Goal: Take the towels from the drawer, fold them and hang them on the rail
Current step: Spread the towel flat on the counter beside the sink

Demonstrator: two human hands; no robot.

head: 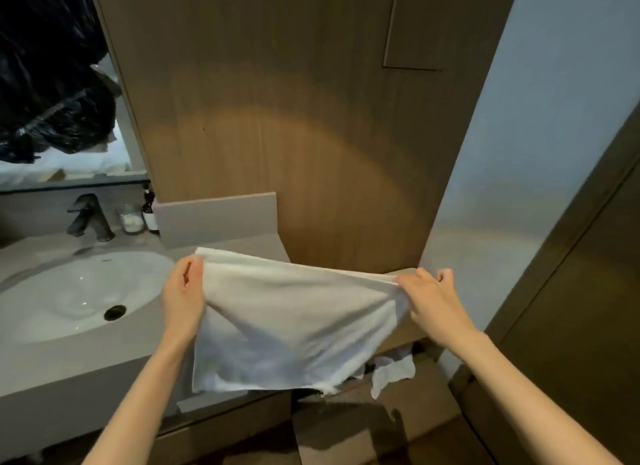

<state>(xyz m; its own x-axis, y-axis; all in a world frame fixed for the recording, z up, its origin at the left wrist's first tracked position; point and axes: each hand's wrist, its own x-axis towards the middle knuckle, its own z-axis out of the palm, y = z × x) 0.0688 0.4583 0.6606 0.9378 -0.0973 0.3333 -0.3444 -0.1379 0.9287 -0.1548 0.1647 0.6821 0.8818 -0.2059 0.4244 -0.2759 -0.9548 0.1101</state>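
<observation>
White towel point(298, 326) hung stretched between both hands, top edge doubled over, lower part draping loose and wrinkled. Left hand point(183, 298) pinched left corner; right hand point(433, 298) pinched right corner. Grey surface point(86, 360) lay below left hand.

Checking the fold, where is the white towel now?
Head view, lower centre: the white towel hangs stretched between the left hand and right hand, right of the sink.

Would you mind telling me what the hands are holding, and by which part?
One white towel, stretched between both hands: the left hand grips its upper left corner, the right hand its upper right corner.
</observation>
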